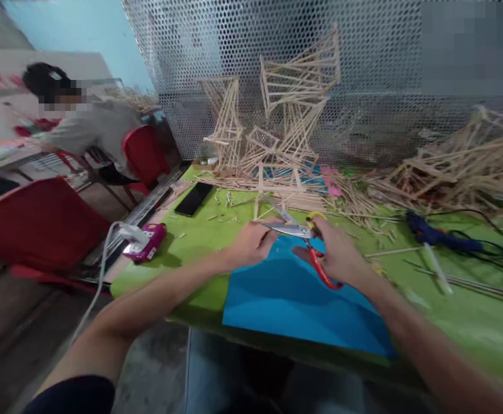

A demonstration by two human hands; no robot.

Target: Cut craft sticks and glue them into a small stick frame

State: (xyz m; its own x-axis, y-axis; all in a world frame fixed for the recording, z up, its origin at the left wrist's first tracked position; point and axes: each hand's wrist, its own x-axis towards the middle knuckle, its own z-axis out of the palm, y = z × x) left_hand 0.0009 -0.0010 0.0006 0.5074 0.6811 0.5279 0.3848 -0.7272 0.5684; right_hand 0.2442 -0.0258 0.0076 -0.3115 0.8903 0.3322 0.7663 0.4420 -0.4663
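Note:
My right hand [340, 253] is closed around the red and yellow handles of a pair of scissors [297, 231], whose metal blades point left. My left hand [251, 241] is curled shut just left of the blade tips, over the far edge of a blue paper sheet [294, 299]; what it pinches is hidden, perhaps a thin stick. The blue sheet lies on the green table cover [199, 236] in front of me.
Stick frameworks [294, 98] and loose sticks [463, 167] pile against a perforated metal screen. A blue glue gun [433, 236] lies at right, a black phone [194, 199] and a pink power strip [145, 242] at left. Red chairs [35, 224] and another person [83, 123] are at far left.

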